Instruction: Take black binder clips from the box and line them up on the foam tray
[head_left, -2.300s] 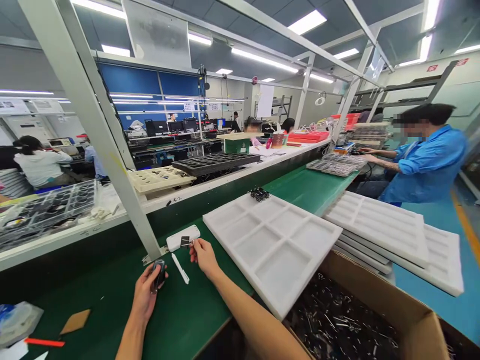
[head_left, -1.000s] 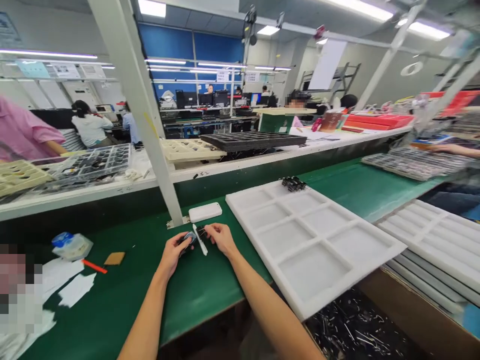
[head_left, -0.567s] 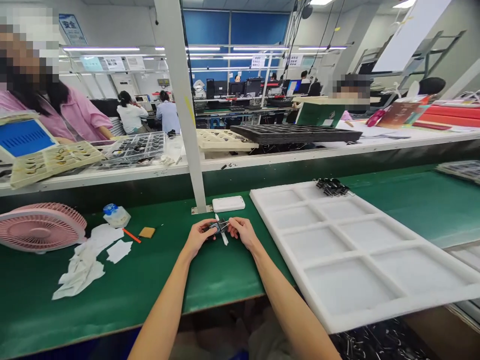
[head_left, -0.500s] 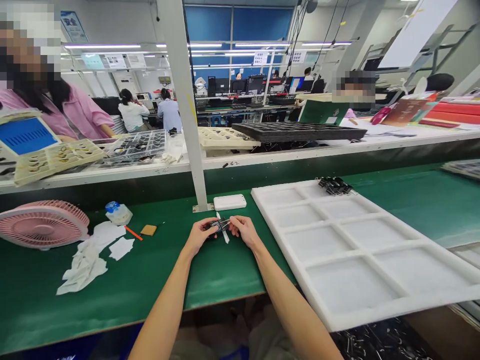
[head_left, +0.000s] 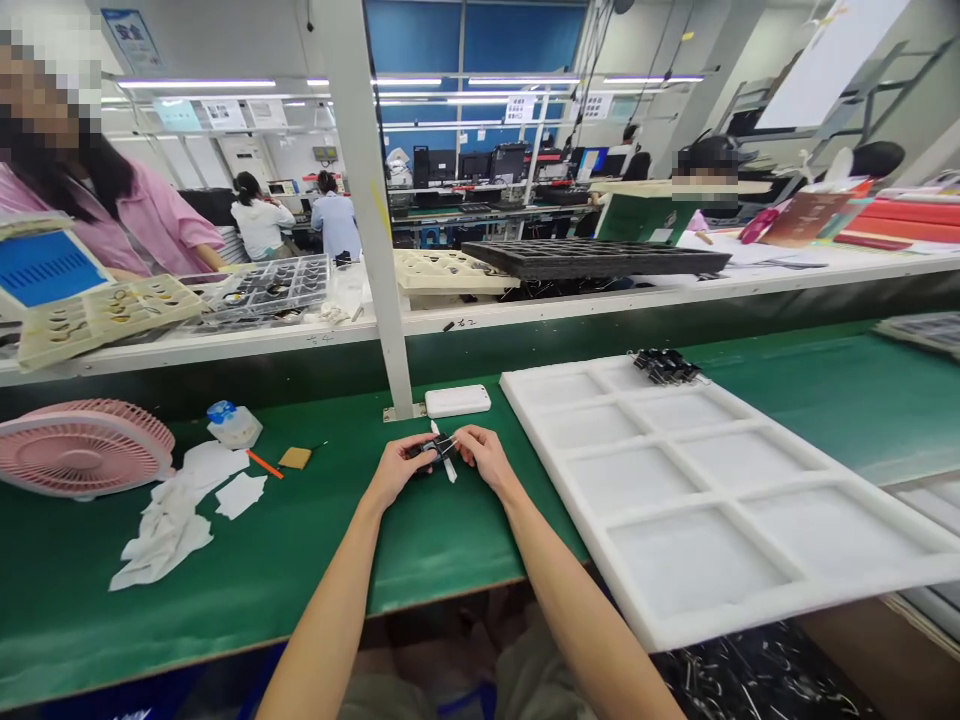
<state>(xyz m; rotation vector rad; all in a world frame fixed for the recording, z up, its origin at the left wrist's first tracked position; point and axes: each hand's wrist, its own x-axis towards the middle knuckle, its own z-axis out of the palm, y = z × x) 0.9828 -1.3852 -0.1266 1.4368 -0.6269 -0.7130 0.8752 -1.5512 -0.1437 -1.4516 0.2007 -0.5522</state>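
Note:
My left hand (head_left: 396, 470) is closed around a small black binder clip (head_left: 441, 446) with silver wire handles, just above the green work surface. The fingers of my right hand (head_left: 484, 458) are pinched at the clip's wire handles from the right. A thin white strip (head_left: 451, 470) sticks out above and below the clip; whether it is gripped in the clip or lies under it I cannot tell. Behind my hands rests a flat white case (head_left: 457, 401). The clip is partly hidden by my fingers.
A white foam tray (head_left: 679, 429) with square compartments lies to the right, several black binder clips (head_left: 664, 366) on its far edge. At left are a pink fan (head_left: 82, 450), a bottle (head_left: 234, 425) and crumpled tissue (head_left: 169, 530). A white post (head_left: 386, 250) stands ahead; a co-worker sits across.
My right fingers have shifted slightly on the clip's wire handles. My left hand keeps its hold, and the view has moved a little.

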